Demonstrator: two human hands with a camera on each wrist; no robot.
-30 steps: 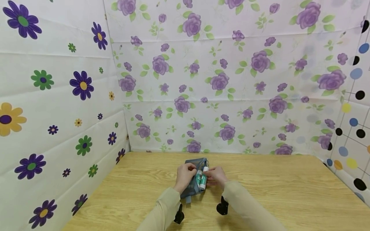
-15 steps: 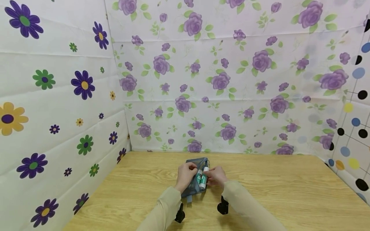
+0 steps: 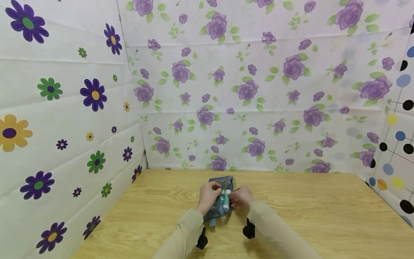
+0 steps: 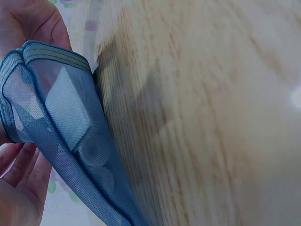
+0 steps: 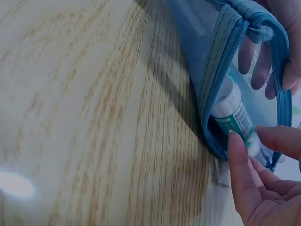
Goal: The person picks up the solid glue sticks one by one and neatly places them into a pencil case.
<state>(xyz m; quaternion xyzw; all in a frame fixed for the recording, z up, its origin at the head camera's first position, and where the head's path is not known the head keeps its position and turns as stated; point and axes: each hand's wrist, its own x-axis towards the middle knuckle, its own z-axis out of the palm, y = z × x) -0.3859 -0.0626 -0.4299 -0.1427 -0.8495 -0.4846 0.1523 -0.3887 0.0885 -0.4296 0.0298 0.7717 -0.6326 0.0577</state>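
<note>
A blue mesh zip pouch [image 3: 215, 210] lies on the table with its mouth open toward the right. My left hand [image 3: 207, 197] pinches the pouch's edge, with fingers showing through the mesh in the right wrist view. Two white-and-green glue sticks, a left one [image 3: 221, 196] and a right one [image 3: 226, 202], sit side by side in the mouth. My right hand [image 3: 242, 196] holds the right glue stick near its upper end, thumb and fingertips at the opening. A fabric tab [image 4: 68, 110] sticks out of the pouch's near end, and round ends show through the mesh there.
The wooden table [image 3: 297, 201] stretches out on both sides of the pouch. A rose-print sheet [image 3: 258, 90] hangs behind it, a flower-print sheet [image 3: 64, 126] at the left. Black wrist mounts, one on the left [image 3: 202, 240] and one on the right [image 3: 249, 229], hang under the sleeves.
The right glue stick has slid a little deeper into the pouch, its white top now lower beside my right fingers. My left hand keeps its hold on the pouch.
</note>
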